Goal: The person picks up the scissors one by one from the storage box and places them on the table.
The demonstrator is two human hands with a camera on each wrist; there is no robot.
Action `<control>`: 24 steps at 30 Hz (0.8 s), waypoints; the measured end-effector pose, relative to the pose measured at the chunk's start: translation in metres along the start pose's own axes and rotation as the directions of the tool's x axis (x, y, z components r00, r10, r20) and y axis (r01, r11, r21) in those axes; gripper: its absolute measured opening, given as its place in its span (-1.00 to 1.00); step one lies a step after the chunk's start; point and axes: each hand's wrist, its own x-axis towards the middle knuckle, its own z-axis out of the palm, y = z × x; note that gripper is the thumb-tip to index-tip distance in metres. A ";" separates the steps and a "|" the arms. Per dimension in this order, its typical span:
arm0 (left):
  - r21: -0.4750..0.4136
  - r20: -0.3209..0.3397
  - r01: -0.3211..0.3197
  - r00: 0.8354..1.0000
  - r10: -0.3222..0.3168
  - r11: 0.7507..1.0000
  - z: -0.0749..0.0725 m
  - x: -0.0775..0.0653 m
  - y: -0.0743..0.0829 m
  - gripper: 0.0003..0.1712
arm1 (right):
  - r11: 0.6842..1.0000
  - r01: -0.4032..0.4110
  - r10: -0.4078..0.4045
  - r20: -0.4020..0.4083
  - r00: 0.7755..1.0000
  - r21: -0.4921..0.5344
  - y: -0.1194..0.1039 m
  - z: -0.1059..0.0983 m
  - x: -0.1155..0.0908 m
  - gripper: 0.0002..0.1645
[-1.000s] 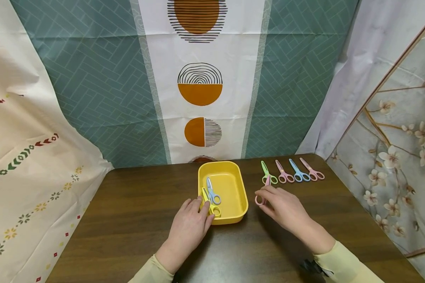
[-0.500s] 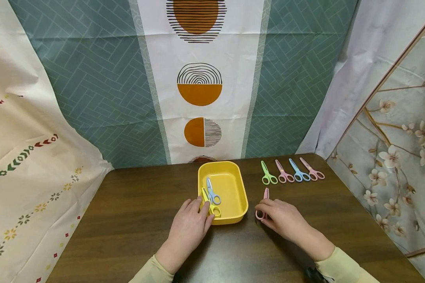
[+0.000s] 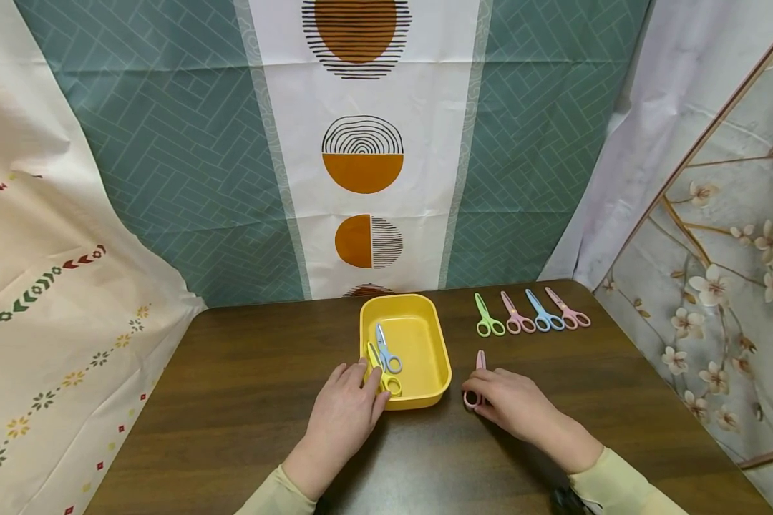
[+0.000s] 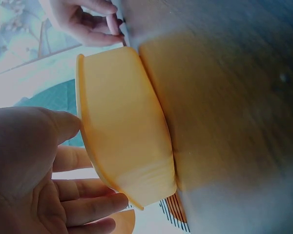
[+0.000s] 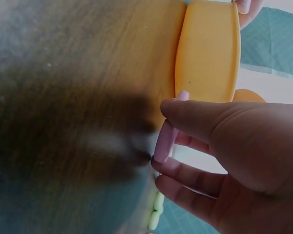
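Observation:
My left hand (image 3: 344,411) rests at the near-left corner of a yellow tray (image 3: 428,350), its fingers and thumb touching the rim. Inside that tray, along the left side, lie blue scissors (image 3: 384,352) and yellow scissors (image 3: 373,355) that overlap. To the right of the tray, my right hand (image 3: 515,404) pinches pink scissors (image 3: 480,360) by the handle, between thumb and fingers. Their blades point toward the back, low over the table. In the right wrist view the pink handle (image 5: 165,142) shows edge-on, and the rest of the scissors is hidden.
At the back right of the dark wooden table (image 3: 264,365) lie green scissors (image 3: 481,305), pink scissors (image 3: 514,313), blue scissors (image 3: 537,306) and another pink pair (image 3: 559,303) in a row. Patterned cloths (image 3: 187,143) hang behind the table and at both sides.
My right hand has brought the pink scissors toward the near side, away from the green pair and the row. My left hand and the tray stay in place.

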 end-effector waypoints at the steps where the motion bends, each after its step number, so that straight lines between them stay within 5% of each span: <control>1: 0.000 0.003 0.001 1.000 -0.001 1.000 0.000 0.000 0.000 -0.53 | 1.000 0.004 -0.004 0.005 1.000 0.001 0.000 0.000 0.000 -0.57; 12: 0.002 -0.009 -0.003 1.000 0.003 1.000 0.000 0.000 0.000 -0.54 | 0.998 0.027 -0.033 0.093 0.995 0.065 0.005 -0.005 0.004 -0.56; 24: 0.008 -0.012 -0.002 1.000 0.002 1.000 0.002 -0.001 -0.001 -0.53 | 1.000 -0.012 0.011 0.069 0.998 0.003 0.000 0.000 -0.006 -0.54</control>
